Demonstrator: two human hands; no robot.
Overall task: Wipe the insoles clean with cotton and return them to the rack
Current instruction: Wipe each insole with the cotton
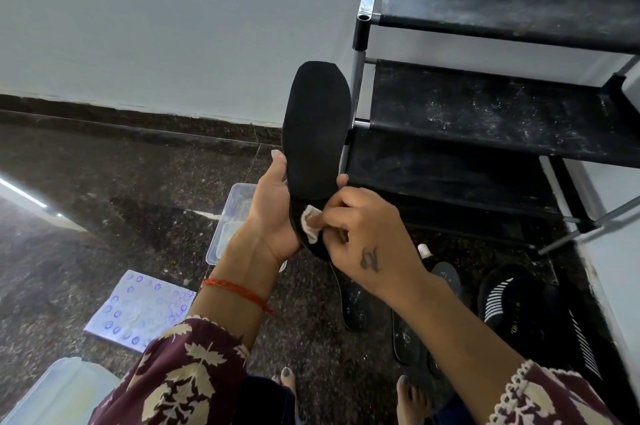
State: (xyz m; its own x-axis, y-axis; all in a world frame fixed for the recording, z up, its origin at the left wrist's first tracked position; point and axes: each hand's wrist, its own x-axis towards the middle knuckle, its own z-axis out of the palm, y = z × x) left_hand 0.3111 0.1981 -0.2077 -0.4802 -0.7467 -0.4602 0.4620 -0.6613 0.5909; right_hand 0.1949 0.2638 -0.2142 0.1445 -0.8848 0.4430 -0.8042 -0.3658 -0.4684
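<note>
Nearest, bottom left: clear plastic lid on the floor; patterned packet lies beyond it. Two dusty black insoles are laid flat on the floor under the right forearm, black slippers just beside them to the right. Held insole is kept upright, toe end up, in front of the rack. Left hand grip: closed around the heel end, thumb on the left edge, fingertip showing at the right edge. Right hand grip: fingers pinched on a white cotton pad, pad pressed against the insole's heel area. Clear tub is partly hidden behind the left hand. Black rack stands against the wall, shelves dusty.
</note>
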